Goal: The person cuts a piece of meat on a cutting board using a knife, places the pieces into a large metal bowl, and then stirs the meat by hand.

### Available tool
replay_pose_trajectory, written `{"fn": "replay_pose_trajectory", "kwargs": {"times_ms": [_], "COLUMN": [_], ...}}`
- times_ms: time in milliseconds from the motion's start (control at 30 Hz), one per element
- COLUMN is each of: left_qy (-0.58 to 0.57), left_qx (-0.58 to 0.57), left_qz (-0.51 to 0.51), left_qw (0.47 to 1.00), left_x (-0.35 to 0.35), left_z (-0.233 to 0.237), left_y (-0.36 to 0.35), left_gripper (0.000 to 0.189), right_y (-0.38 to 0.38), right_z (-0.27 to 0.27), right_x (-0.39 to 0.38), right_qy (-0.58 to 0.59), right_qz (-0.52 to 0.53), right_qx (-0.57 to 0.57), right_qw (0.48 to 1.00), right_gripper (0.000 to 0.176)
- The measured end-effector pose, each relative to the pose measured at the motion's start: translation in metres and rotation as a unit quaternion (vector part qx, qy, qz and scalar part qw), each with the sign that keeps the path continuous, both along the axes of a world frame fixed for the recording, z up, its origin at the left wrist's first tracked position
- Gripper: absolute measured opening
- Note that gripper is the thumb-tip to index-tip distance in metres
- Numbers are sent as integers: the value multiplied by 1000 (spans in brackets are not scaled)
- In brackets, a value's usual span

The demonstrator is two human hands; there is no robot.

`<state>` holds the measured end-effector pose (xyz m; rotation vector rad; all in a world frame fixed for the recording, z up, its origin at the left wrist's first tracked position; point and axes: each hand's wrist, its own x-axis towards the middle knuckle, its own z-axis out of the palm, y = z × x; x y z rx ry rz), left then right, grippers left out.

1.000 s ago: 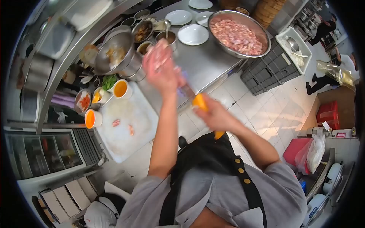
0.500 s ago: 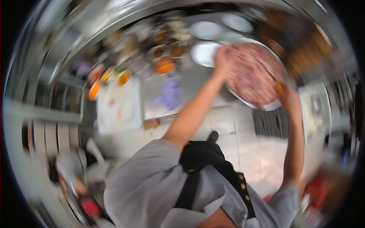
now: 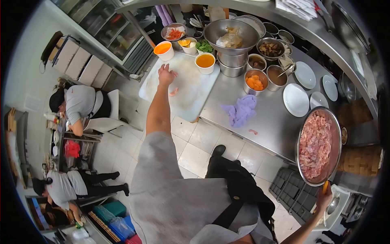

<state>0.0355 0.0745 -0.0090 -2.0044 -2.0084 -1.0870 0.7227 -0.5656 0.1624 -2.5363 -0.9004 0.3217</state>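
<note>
My left hand (image 3: 165, 74) is stretched out over the white cutting board (image 3: 191, 97), fingers spread and holding nothing. A small piece of raw meat (image 3: 174, 91) lies on the board just beside my wrist. My right hand (image 3: 323, 199) is low at the right, closed on the orange handle of a knife (image 3: 325, 186); the blade is not visible. It is right at the near rim of a large steel bowl (image 3: 301, 134) full of chopped raw meat (image 3: 317, 146) on the steel counter (image 3: 268, 122).
Orange sauce cups (image 3: 163, 49), steel pots of ingredients (image 3: 256, 81), a big mixing bowl (image 3: 230, 34), white plates (image 3: 295, 99) and a purple cloth (image 3: 241, 110) crowd the counter. Grey crates (image 3: 290, 189) stand on the tiled floor. Two other people (image 3: 79, 105) work at the left.
The view has swung round sharply. My left hand has left the meat bowl and reached to the cutting board. My right hand with the knife has dropped to the bowl's near rim.
</note>
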Motion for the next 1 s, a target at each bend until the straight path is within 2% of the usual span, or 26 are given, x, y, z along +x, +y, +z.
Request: {"fn": "replay_pose_trajectory", "kwargs": {"times_ms": [33, 100, 133, 167, 233, 367, 433, 500, 533, 567, 633, 700, 767, 800, 833, 900, 933, 967, 1000], "left_qy": [-3, 89, 85, 84, 56, 34, 86, 122, 123, 60, 48, 60, 111, -12, -128, -367, -402, -390, -428], "left_qx": [-6, -199, -177, -151, -72, -112, -85, -56, -147, -80, -51, -110, -129, -237, -346, -344, -351, -336, -364], "left_qz": [-7, -62, -87, -114, -234, -212, -189, -227, -230, -252, -249, -257, -220, -204, -188, -345, -408, -473, -483], "left_qw": [1000, 974, 977, 978, 968, 970, 974, 965, 954, 963, 966, 958, 961, 950, 910, 793, 741, 715, 672], "left_x": [2, 4, 14, 36, 53, 43, 24, -1, -5, -5, 1, 11, 32, 51, 79, 160, 213, 269, 325], "left_z": [-6, -6, -4, 4, -4, -1, 10, 13, 7, -1, -8, -2, 3, 8, 13, 42, 63, 88, 121], "left_y": [13, 12, -2, -20, -44, -38, -40, -73, -84, -96, -103, -104, -109, -115, -117, -148, -167, -190, -222], "left_gripper": [33, 19, 15, 14, 11, 9, 6, 5, 7, 7, 7, 5, 5, 3, 3, 10, 16, 18, 19], "right_y": [-6, -19, -26, -19, 24, 14, 5, 19, 22, 19, 18, 21, 26, 26, 25, 28, 31, 37, 43], "right_z": [-11, -35, -48, -37, 8, -32, -49, -34, -29, -25, -23, -20, -11, -8, -5, 3, 10, 17, 23], "right_x": [6, 29, 42, 36, -14, 3, 7, -34, -46, -53, -64, -75, -88, -98, -106, -123, -132, -138, -142], "right_qy": [-3, -92, -116, -116, -4, -49, -41, 0, 33, -15, 18, 16, 58, 28, -4, -14, -13, -10, 2], "right_qz": [-7, 13, 44, 47, -138, -93, -15, -44, -61, -26, -71, -98, -140, -128, -121, -183, -190, -191, -197], "right_qx": [-6, 32, 66, 60, -124, -80, 72, 84, 78, 42, 63, 114, 108, 107, 105, 55, 45, 36, 44], "right_qw": [1000, 995, 990, 990, 983, 991, 996, 995, 995, 999, 995, 989, 983, 986, 987, 981, 981, 981, 979], "right_gripper": [53, 52, 52, 52, 50, 48, 45, 46, 40, 41, 44, 44, 44, 44, 44, 47, 48, 49, 49]}}
